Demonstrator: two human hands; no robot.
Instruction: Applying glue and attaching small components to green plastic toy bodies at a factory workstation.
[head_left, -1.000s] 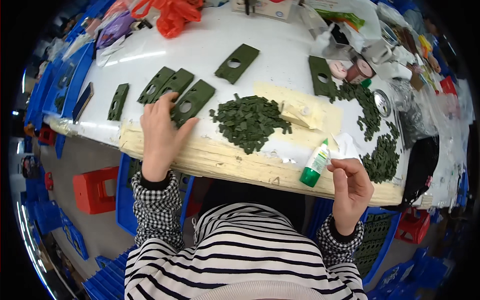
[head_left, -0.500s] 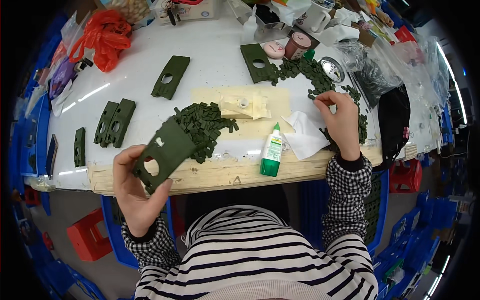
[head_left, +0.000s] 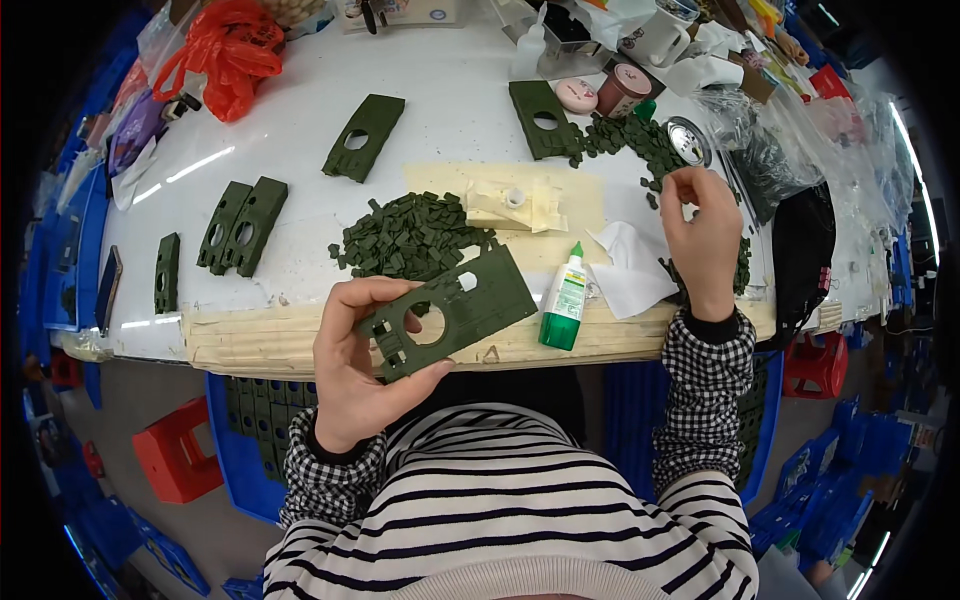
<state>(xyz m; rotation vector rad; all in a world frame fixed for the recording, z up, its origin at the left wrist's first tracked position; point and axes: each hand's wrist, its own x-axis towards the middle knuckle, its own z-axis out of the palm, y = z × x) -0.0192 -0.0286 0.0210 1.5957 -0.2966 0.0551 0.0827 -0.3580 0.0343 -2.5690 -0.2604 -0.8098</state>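
My left hand [head_left: 355,375] grips a dark green plastic model-hull plate [head_left: 485,300] by its left end, fingers behind and thumb along the lower edge. The plate has a large round hole and a smaller opening; it is tilted above the table's front edge. My right hand [head_left: 703,240] is raised at the right with thumb and fingertips pinched together; whatever is between them is too small to make out. Close to it lies a spread of small green pieces [head_left: 645,150]. Another heap of small flat green pieces [head_left: 405,235] lies just beyond the held plate.
A green-and-white glue bottle [head_left: 566,305] lies beside a white cloth [head_left: 630,268]. Behind them sits a tape-wrapped block [head_left: 535,205]. More green plates [head_left: 365,138] lie at left and back. A red bag [head_left: 225,60], tins [head_left: 625,88] and plastic bags [head_left: 770,150] line the table's far side.
My left hand has brought the plate rightward and turned it, so its detailed face shows more. My right hand stays pinched, having shifted slightly in view. The view itself has shifted a little.
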